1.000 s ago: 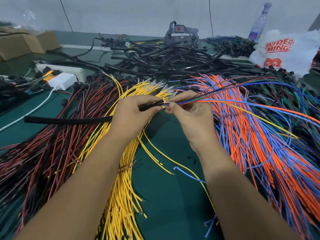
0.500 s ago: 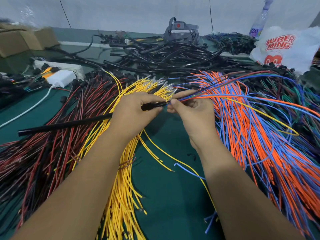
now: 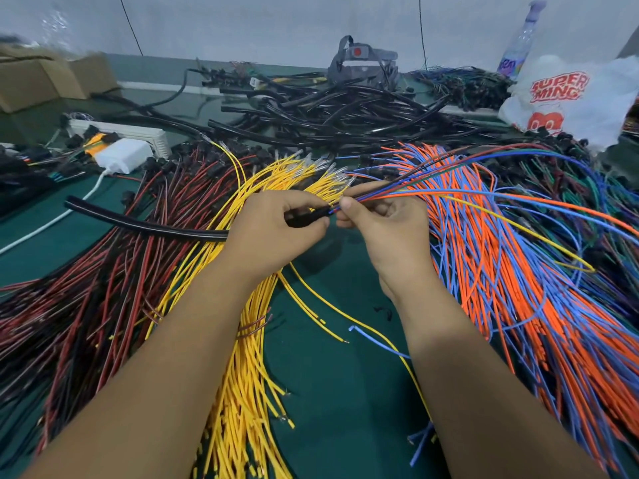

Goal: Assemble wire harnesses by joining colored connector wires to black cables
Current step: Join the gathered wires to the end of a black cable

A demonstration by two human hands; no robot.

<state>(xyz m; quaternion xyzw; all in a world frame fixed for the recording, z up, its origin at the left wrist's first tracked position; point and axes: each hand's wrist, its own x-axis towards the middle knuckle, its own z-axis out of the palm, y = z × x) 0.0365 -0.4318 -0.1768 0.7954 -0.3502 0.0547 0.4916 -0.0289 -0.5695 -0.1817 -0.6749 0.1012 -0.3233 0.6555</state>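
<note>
Since the earlier frames, the free far end of the black cable (image 3: 145,221) has swung up and away, from lying low across the red and black wires (image 3: 86,288) to pointing toward the white charger (image 3: 121,155); both hands remain at the centre of the desk (image 3: 332,392).

Head view: the left hand (image 3: 273,233) has its fingers curled round the near end of the black cable, thumb on top, gripping it just above the yellow wires (image 3: 249,357). The cable runs leftward from that hand over the yellow and red-black bundles. The right hand (image 3: 383,226) pinches a small bunch of coloured wires (image 3: 432,195) between thumb and forefinger, right at the cable's open end, so the two hands almost touch. Blue, orange, red and yellow strands of that bunch fan out to the right above the orange and blue wires (image 3: 518,305) spread on the desk. Whether the wire tips sit inside the cable end cannot be told; fingers cover the joint.

Behind the hands lies a heap of black cables (image 3: 328,112). At far left are cardboard boxes (image 3: 41,81) and a white power strip (image 3: 138,133). At far right stand a plastic bottle (image 3: 522,39) and a white printed bag (image 3: 570,98).
</note>
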